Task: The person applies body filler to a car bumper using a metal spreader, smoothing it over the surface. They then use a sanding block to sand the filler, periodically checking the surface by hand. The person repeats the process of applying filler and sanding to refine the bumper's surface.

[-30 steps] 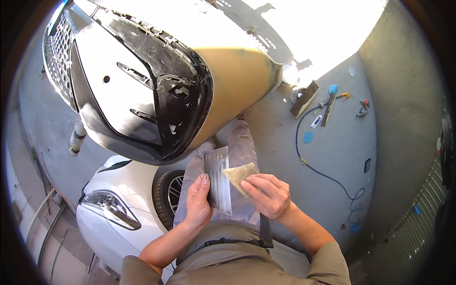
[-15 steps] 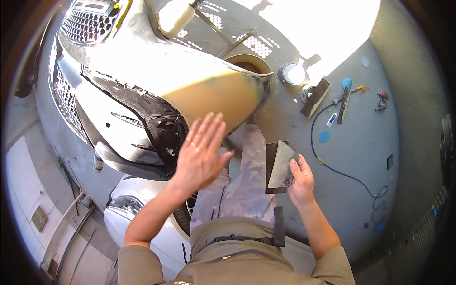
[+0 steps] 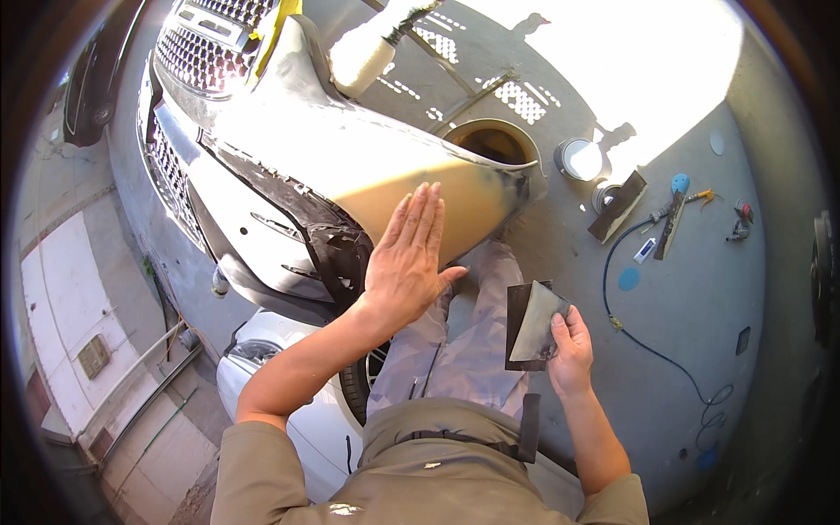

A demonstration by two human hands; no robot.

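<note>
A white car bumper [image 3: 289, 144] with dark trim spreads out before me, a tan sanded patch [image 3: 481, 206] on its near right end. My left hand [image 3: 407, 254] lies flat over this patch, palm down, with fingers straight and thumb apart. Its fingertips appear to touch the surface; the palm side is hidden. Lower right, by my thigh, my right hand [image 3: 570, 343] pinches sandpaper sheets, a grey one [image 3: 538, 325] over a darker one [image 3: 518, 306].
Behind the bumper's right end stand cans [image 3: 580, 159]. Sanding blocks [image 3: 619, 208], a white tube [image 3: 645, 250], a blue disc [image 3: 628, 278] and a dark air hose [image 3: 605, 280] lie on the grey floor. A white car [image 3: 319, 442] is close at my left.
My left hand has moved farther up over the tan patch. The whole view has shifted, bringing the bumper right and lower. My right hand still holds the sandpaper.
</note>
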